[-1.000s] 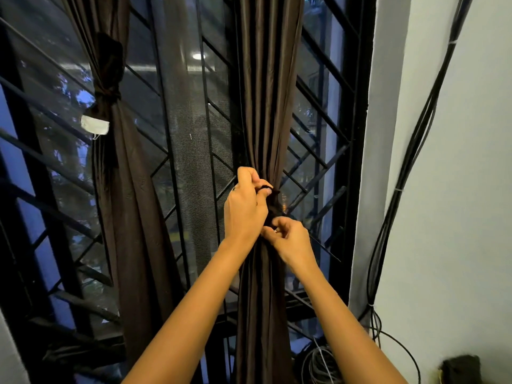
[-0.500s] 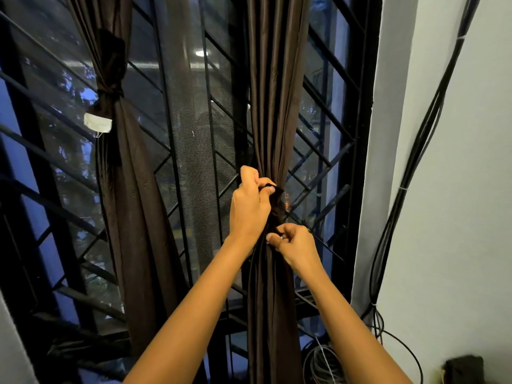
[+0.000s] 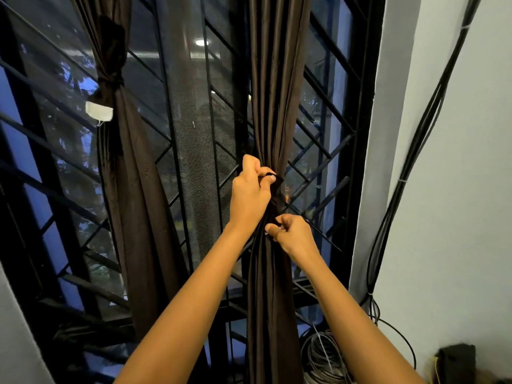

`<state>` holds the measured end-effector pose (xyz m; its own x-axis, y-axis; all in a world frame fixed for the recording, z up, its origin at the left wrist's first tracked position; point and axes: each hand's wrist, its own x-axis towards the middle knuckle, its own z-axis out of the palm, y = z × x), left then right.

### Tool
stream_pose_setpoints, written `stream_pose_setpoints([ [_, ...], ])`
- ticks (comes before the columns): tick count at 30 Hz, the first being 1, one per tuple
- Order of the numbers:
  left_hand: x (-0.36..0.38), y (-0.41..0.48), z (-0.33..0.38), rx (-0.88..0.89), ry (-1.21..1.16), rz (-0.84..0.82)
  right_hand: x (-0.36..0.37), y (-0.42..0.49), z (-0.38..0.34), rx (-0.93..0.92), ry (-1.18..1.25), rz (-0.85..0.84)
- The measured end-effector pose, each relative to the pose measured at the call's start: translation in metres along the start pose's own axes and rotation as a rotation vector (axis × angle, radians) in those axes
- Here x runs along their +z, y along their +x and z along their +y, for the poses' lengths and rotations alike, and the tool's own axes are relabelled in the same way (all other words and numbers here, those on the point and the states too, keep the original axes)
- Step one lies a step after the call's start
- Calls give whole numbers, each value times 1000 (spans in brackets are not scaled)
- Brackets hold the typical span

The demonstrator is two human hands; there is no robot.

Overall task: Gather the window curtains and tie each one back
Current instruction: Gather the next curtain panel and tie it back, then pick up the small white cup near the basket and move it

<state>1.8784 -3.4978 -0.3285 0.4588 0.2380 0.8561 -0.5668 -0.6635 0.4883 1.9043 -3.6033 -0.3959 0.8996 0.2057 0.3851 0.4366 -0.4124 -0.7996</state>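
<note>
Tightly curled fingers work a dark tie at the waist of the right curtain.
The left hand grips the tie's upper end and the right hand, just below, pinches its lower end, both against the gathered folds before the window grille. The left curtain hangs well apart, already tied.

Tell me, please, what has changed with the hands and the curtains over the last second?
The left hand has drawn slightly up and the right hand slightly down, so the gap between them has widened, apparently pulling the tie tighter round the right curtain. Nothing was let go: both hands still pinch the tie's ends. The left curtain stays tied back.
</note>
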Motion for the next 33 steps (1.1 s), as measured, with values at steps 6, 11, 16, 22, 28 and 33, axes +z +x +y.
stream_pose_setpoints([
  [6,2,-7,-4,24,-42,-9,9,1,-2,21,65,65],
  [11,3,-28,-18,-28,3,-34,23,-10,13,117,264,89],
  [16,-3,-61,-39,-173,14,-68,45,-30,39,159,224,-43],
  [22,-27,-122,-73,-410,91,-170,83,-61,65,226,129,-270],
  [28,-73,-198,-105,-605,161,-196,142,-95,84,304,13,-608],
  [33,-116,-254,-125,-728,254,-154,193,-132,93,325,-60,-828],
])
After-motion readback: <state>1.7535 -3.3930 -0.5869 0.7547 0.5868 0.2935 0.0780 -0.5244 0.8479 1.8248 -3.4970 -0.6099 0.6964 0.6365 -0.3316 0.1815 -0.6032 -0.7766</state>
